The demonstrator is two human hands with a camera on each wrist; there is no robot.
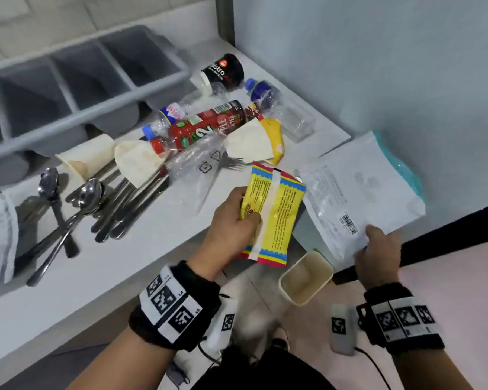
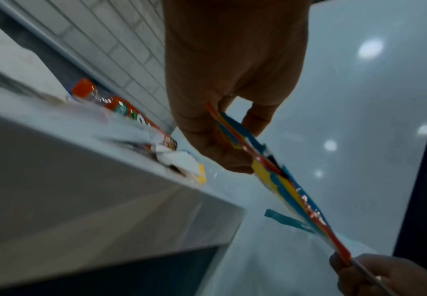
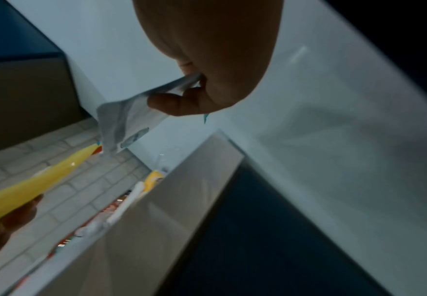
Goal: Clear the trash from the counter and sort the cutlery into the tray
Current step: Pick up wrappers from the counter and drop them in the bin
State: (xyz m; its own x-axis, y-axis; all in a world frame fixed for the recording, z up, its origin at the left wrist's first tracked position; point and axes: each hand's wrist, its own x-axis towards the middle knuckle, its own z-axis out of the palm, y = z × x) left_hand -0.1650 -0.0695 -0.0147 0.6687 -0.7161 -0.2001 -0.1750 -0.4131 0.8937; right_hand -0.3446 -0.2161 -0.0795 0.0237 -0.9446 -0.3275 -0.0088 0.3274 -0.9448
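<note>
My left hand (image 1: 238,218) pinches a yellow snack wrapper (image 1: 273,212) with a blue and red border, held over the counter's front edge; in the left wrist view the yellow snack wrapper (image 2: 278,180) shows edge-on below the left hand (image 2: 222,124). My right hand (image 1: 378,249) grips the near corner of a white plastic pouch (image 1: 361,195) with a teal back; the right wrist view shows the right hand (image 3: 194,94) on the white plastic pouch (image 3: 126,124). Spoons and other cutlery (image 1: 102,204) lie loose on the white counter (image 1: 152,235). The grey cutlery tray (image 1: 76,88) stands behind.
Crushed bottles (image 1: 206,128), flattened paper cups (image 1: 135,161), a black cup (image 1: 223,70), clear plastic film (image 1: 197,164) and a fork (image 1: 231,163) clutter the counter's back right. A beige bin (image 1: 304,277) stands on the floor below the edge. A wall rises at right.
</note>
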